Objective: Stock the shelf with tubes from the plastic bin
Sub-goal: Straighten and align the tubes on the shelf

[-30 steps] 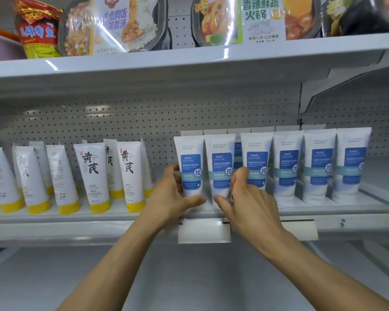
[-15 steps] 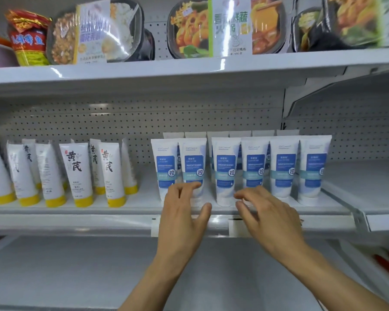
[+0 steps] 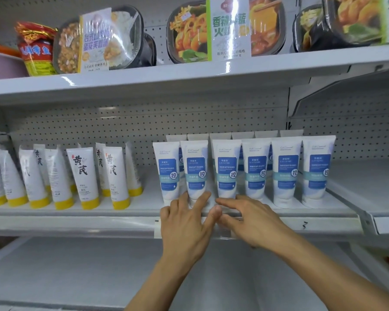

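Note:
Several white tubes with blue labels stand cap-down in two rows on the middle shelf. My left hand lies flat at the shelf's front edge, its straight fingertips touching the base of the second tube from the left. My right hand reaches in from the right, fingers extended, its fingertips at the cap of the third tube. Neither hand holds anything. The plastic bin is out of view.
Several white tubes with yellow caps fill the left half of the same shelf. Boxed ready meals and a red snack bag sit on the shelf above. A bare lower shelf extends below my forearms. Another shelf bay adjoins at right.
Both hands let go of the front tubes and drew back to the shelf edge with fingers straightened. The camera view has shifted rightward.

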The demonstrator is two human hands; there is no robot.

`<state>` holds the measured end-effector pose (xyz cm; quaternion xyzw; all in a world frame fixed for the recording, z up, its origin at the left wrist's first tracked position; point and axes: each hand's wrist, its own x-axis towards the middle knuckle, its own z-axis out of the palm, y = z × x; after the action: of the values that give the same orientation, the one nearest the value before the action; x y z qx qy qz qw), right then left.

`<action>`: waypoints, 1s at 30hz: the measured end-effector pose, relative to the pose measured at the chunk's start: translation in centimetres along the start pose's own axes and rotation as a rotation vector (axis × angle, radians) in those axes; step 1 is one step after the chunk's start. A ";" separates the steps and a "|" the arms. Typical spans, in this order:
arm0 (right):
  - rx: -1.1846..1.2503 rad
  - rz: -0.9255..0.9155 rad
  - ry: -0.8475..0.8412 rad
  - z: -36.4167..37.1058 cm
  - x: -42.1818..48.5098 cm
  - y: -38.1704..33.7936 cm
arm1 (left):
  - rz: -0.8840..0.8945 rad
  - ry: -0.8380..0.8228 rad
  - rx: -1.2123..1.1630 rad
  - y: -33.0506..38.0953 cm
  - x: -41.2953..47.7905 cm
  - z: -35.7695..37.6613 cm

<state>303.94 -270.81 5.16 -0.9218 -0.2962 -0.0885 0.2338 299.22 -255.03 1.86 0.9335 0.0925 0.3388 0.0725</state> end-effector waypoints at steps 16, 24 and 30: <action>0.050 -0.033 -0.016 -0.7 0.1 0.2 | 0.009 -0.052 0.020 0.1 0.1 0.1; -0.088 -0.078 0.168 -2.3 -1.9 -0.4 | 0.020 -0.018 0.039 0.4 -1.0 -3.1; -0.139 -0.188 0.186 -3.0 -3.0 -3.3 | -0.045 0.006 -0.117 -1.2 -2.4 -7.5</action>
<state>299.49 -271.38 8.12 -0.8919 -0.3513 -0.2155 0.1863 292.37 -253.81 5.84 0.9243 0.0939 0.3448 0.1343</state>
